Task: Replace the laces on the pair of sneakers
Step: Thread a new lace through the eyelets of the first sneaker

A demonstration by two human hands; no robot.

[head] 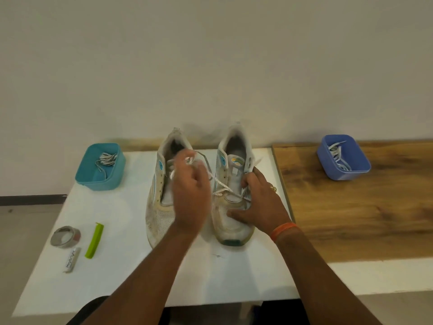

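Note:
Two worn white sneakers stand side by side on a white table (117,266), toes toward me. The left sneaker (159,195) has bare eyelets. On the right sneaker (232,221) a white lace (222,186) runs through the lowest eyelets. My left hand (189,198), blurred, is raised over the gap between the shoes and pinches one end of that lace. Resting on the right sneaker's side and toe, my right hand (260,205) grips the shoe and the lace's other end near the eyelets.
A teal tub (93,177) at the back left holds a bundled lace. A blue tub (360,165) with white laces sits on the wooden surface (351,219) to the right. A tape roll (65,236), green clip (95,240) and small white tube (71,260) lie front left.

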